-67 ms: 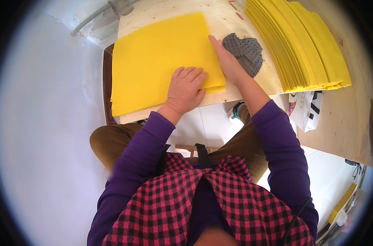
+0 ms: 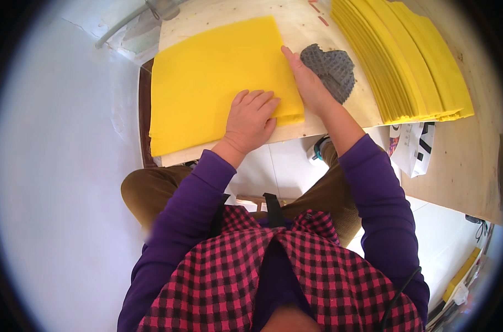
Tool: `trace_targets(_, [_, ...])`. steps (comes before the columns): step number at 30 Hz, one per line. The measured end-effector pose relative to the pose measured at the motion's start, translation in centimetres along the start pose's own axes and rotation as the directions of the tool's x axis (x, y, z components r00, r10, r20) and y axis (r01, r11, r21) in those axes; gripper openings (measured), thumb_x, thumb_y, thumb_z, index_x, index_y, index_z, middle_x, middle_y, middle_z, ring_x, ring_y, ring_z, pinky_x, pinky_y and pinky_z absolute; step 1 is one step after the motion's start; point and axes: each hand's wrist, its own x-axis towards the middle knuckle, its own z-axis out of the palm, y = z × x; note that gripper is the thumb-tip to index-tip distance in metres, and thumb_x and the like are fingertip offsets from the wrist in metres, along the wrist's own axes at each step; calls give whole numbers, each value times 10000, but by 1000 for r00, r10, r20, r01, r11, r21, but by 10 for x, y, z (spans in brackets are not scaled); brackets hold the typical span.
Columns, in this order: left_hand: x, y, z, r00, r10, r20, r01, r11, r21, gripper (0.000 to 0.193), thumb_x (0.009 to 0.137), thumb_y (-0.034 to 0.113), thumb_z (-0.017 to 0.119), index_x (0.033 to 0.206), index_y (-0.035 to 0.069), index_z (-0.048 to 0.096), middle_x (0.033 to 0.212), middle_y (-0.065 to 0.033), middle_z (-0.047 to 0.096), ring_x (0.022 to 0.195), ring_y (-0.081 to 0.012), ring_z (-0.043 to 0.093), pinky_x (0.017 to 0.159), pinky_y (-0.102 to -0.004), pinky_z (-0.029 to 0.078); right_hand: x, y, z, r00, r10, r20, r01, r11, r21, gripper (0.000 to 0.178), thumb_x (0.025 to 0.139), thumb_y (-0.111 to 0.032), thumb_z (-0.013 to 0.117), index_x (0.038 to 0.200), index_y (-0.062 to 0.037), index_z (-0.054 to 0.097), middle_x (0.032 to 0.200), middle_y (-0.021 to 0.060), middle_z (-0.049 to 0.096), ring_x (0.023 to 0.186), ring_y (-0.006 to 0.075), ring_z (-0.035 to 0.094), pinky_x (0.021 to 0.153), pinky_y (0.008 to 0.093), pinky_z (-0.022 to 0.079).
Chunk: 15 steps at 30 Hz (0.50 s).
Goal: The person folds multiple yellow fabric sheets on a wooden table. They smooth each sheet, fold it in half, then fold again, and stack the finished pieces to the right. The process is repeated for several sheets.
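A flat yellow sheet of folded cloth-like material (image 2: 207, 72) lies on the pale wooden table (image 2: 367, 105). On its near right part rests my left hand (image 2: 251, 119), palm down with the fingers slightly spread and bent. My right hand (image 2: 308, 83) stands on edge along the sheet's right side, fingers stretched out and pointing away from me. Its palm faces the sheet's edge. Just right of that hand lies a crumpled grey textured cloth (image 2: 331, 72), close to it.
A thick fanned stack of yellow folded sheets (image 2: 400, 61) occupies the table's right side. Below its near edge hangs a white printed bag (image 2: 414, 149). A white wall (image 2: 63, 166) bounds the left. A metal pipe (image 2: 121, 25) runs near the far left corner.
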Motion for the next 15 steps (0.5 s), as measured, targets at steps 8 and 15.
trace_targets(8, [4,-4,-1,999,-18,-51,14,998,-61,185,787,97,615,965,70,656,986,-72,660,942,-258,601,874,-399,437,-5,-3,-45,922,-71,379,129,983,-130,570,902,-320,599,1401,-85,461,1424,83,454,1329,215,393,1120,334,265])
trace_targets(15, [11,-9,-17,990,-123,61,132,976,-173,238,812,101,620,1043,63,658,892,-112,665,871,-279,615,815,-411,456,-9,8,-29,938,-92,334,243,861,-446,434,774,-80,737,1194,-59,633,1166,65,640,1085,171,570,973,291,418])
